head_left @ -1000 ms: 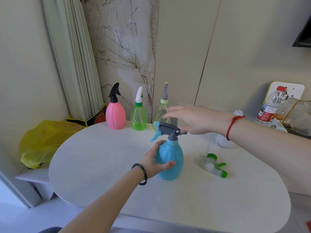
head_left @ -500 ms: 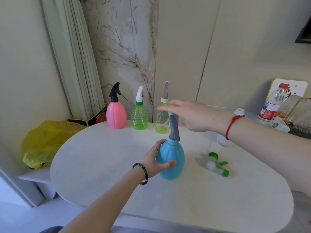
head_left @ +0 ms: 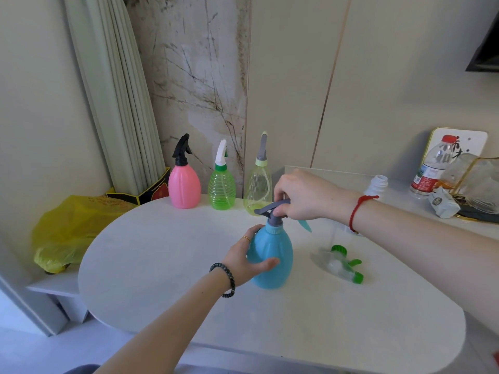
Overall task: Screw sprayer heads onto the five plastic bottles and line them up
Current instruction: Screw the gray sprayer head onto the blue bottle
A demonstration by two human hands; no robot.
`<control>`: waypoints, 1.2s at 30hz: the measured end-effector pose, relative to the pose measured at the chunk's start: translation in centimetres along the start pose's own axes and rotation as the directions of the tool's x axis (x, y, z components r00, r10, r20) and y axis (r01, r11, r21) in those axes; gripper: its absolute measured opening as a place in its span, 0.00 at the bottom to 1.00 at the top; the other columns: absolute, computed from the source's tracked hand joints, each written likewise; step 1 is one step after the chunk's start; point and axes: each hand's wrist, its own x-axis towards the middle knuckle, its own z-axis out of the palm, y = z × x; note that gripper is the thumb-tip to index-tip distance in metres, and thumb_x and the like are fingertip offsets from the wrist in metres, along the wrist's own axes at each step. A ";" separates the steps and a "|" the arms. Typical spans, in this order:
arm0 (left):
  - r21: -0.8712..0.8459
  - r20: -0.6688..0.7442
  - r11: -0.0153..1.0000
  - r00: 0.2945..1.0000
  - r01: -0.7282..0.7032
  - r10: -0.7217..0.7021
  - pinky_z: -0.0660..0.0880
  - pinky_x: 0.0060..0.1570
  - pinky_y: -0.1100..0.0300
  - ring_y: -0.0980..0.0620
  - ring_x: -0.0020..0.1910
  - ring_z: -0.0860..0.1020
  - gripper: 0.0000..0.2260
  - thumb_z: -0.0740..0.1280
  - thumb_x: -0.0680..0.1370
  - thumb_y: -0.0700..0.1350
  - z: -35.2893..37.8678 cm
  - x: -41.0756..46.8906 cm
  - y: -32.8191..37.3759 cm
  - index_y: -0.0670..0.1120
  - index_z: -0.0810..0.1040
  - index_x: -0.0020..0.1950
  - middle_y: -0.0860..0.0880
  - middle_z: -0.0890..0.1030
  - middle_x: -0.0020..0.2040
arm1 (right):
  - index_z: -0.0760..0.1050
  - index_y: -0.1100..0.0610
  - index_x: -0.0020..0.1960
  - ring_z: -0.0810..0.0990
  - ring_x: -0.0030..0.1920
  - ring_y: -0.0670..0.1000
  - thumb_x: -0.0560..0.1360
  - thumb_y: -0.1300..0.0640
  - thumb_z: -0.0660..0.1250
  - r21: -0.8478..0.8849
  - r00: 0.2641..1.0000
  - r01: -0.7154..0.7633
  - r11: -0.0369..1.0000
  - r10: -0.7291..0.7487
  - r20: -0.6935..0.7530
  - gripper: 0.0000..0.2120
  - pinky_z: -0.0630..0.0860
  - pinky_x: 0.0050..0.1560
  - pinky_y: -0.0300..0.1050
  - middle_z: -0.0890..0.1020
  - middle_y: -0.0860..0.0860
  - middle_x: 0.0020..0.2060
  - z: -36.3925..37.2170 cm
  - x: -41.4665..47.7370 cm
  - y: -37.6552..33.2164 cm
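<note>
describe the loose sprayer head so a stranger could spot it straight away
On the white oval table, look right of the blue plastic bottle held in both hands. There lies the clear sprayer head on its side, the only one with green collar, trigger and nozzle, on no bottle.

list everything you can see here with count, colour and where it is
pink spray bottle: 1, pink with black head, table's far edge, leftmost in row
green spray bottle: 1, green with white head, middle of row
yellow spray bottle: 1, pale yellow with grey head, right of row
blue spray bottle: 1, blue with grey head, mid-table
loose sprayer head: 1, clear and green, lying right of the blue bottle
white bottle: 1, white, uncapped, behind right wrist
table: 1, white
yellow bag: 1, left of table
water bottle: 1, clear with red cap, far right
left hand: holds blue bottle's body
right hand: grips its grey head
</note>
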 end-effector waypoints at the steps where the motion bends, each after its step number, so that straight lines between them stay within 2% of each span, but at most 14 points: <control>1: -0.003 -0.005 1.000 1.000 -0.002 0.002 0.70 0.50 0.63 0.55 0.54 0.74 0.29 0.71 0.69 0.52 0.1 0.0 0.0 0.64 0.57 0.62 0.57 0.73 0.57 | 0.81 0.59 0.41 0.79 0.38 0.56 0.70 0.53 0.69 0.012 1.000 -0.012 1.000 0.012 -0.015 0.09 0.70 0.33 0.43 0.82 0.57 0.35 0.1 -0.2 0.0; 6: 0.007 -0.063 0.999 0.997 -0.035 0.035 0.73 0.50 0.61 0.55 0.52 0.75 0.28 0.72 0.67 0.53 0.9 -0.3 0.5 0.66 0.58 0.58 0.58 0.73 0.54 | 0.81 0.58 0.42 0.76 0.37 0.54 0.70 0.53 0.68 0.068 0.993 -0.074 0.995 0.080 -0.088 0.08 0.64 0.28 0.41 0.79 0.54 0.33 0.5 -1.2 0.0; 11: 0.057 -0.141 0.998 0.990 -0.007 0.015 0.73 0.57 0.55 0.51 0.56 0.74 0.33 0.73 0.66 0.56 1.6 -0.7 0.5 0.58 0.60 0.65 0.52 0.74 0.59 | 0.80 0.55 0.43 0.73 0.37 0.52 0.71 0.53 0.67 0.162 0.982 -0.095 0.982 0.119 -0.144 0.07 0.63 0.31 0.43 0.76 0.50 0.32 1.2 -2.0 0.3; 14: 0.113 -0.130 0.994 0.991 -0.006 0.020 0.73 0.56 0.53 0.49 0.55 0.75 0.33 0.71 0.66 0.59 1.7 -1.1 0.2 0.59 0.59 0.66 0.51 0.70 0.61 | 0.79 0.52 0.52 0.76 0.50 0.54 0.72 0.55 0.67 0.288 0.985 -0.051 0.956 0.097 -0.145 0.09 0.68 0.49 0.46 0.81 0.52 0.48 2.4 -2.8 1.3; 16: 0.148 -0.110 0.989 0.993 -0.028 0.045 0.74 0.51 0.58 0.52 0.48 0.77 0.27 0.67 0.69 0.61 1.5 -1.5 -0.1 0.64 0.59 0.64 0.53 0.68 0.59 | 0.73 0.49 0.62 0.68 0.65 0.54 0.73 0.55 0.66 0.297 0.971 -0.072 0.952 0.135 -0.196 0.18 0.62 0.66 0.52 0.73 0.51 0.64 3.7 -3.7 2.3; 18: 0.159 -0.118 0.985 0.989 -0.071 0.091 0.72 0.44 0.68 0.61 0.42 0.77 0.19 0.63 0.71 0.60 1.2 -1.9 -0.5 0.70 0.60 0.58 0.54 0.68 0.58 | 0.65 0.49 0.68 0.61 0.70 0.52 0.74 0.57 0.66 0.482 0.911 -0.078 0.873 0.259 -0.320 0.24 0.57 0.71 0.49 0.65 0.51 0.70 5.3 -5.3 2.6; 20: 0.147 -0.151 0.983 0.980 -0.107 0.130 0.70 0.38 0.72 0.64 0.40 0.74 0.15 0.63 0.73 0.57 0.8 -2.0 -0.9 0.72 0.61 0.54 0.55 0.69 0.59 | 0.64 0.53 0.68 0.65 0.68 0.51 0.73 0.61 0.66 0.665 0.801 -0.044 0.745 0.425 -0.423 0.25 0.59 0.68 0.40 0.67 0.49 0.66 7.7 -7.1 2.3; 22: 0.099 -0.158 0.989 0.979 -0.111 0.126 0.70 0.40 0.72 0.63 0.46 0.74 0.16 0.62 0.74 0.54 0.5 -1.9 -1.1 0.71 0.60 0.55 0.55 0.68 0.61 | 0.64 0.54 0.67 0.70 0.64 0.52 0.72 0.63 0.67 0.795 0.716 -0.091 0.600 0.594 -0.367 0.25 0.64 0.63 0.40 0.69 0.48 0.63 10.9 -8.5 1.5; 23: 0.061 -0.144 0.993 0.984 -0.101 0.109 0.71 0.44 0.70 0.61 0.51 0.73 0.17 0.62 0.75 0.54 0.5 -1.6 -1.2 0.70 0.58 0.57 0.56 0.67 0.63 | 0.63 0.54 0.67 0.71 0.62 0.52 0.72 0.63 0.68 0.843 0.707 -0.122 0.524 0.642 -0.297 0.26 0.65 0.62 0.41 0.69 0.47 0.63 12.5 -9.1 0.9; 25: -0.032 -0.084 0.997 0.995 -0.065 0.062 0.71 0.55 0.61 0.55 0.61 0.70 0.21 0.62 0.75 0.54 0.6 -1.0 -1.3 0.68 0.55 0.61 0.58 0.63 0.66 | 0.61 0.52 0.68 0.70 0.62 0.51 0.70 0.61 0.70 0.893 0.747 -0.178 0.414 0.648 -0.152 0.30 0.66 0.62 0.43 0.68 0.46 0.65 15.2 -9.7 -0.3; 27: -0.120 0.004 0.992 0.999 -0.031 0.032 0.70 0.62 0.55 0.53 0.64 0.69 0.22 0.62 0.74 0.54 1.0 -0.4 -1.4 0.67 0.56 0.63 0.56 0.64 0.68 | 0.58 0.50 0.70 0.69 0.63 0.48 0.68 0.58 0.72 0.905 0.807 -0.199 0.376 0.586 -0.066 0.35 0.66 0.65 0.45 0.67 0.45 0.66 17.0 -9.6 -1.1; 30: -0.182 0.051 0.983 0.999 -0.005 0.015 0.75 0.57 0.58 0.53 0.62 0.73 0.19 0.63 0.70 0.58 1.6 0.4 -1.2 0.69 0.62 0.57 0.51 0.70 0.65 | 0.57 0.50 0.69 0.70 0.64 0.47 0.66 0.58 0.74 0.928 0.830 -0.183 0.325 0.557 -0.031 0.38 0.71 0.65 0.50 0.69 0.46 0.65 17.7 -8.4 -1.2; 32: -0.194 0.006 0.981 1.000 -0.009 0.010 0.76 0.53 0.60 0.53 0.59 0.74 0.17 0.64 0.70 0.57 1.6 1.7 -0.5 0.68 0.64 0.56 0.50 0.71 0.64 | 0.57 0.48 0.68 0.72 0.62 0.46 0.66 0.57 0.74 0.923 0.829 -0.180 0.339 0.558 -0.043 0.38 0.73 0.63 0.46 0.70 0.45 0.63 17.2 -7.2 -0.3; 36: -0.238 -0.066 0.970 0.997 -0.055 0.040 0.75 0.58 0.49 0.48 0.59 0.75 0.23 0.66 0.73 0.50 1.6 7.0 2.1 0.59 0.62 0.65 0.50 0.71 0.62 | 0.58 0.48 0.67 0.72 0.59 0.45 0.63 0.55 0.76 0.881 0.850 -0.130 0.455 0.509 -0.138 0.39 0.73 0.58 0.42 0.71 0.45 0.60 14.4 -3.7 4.1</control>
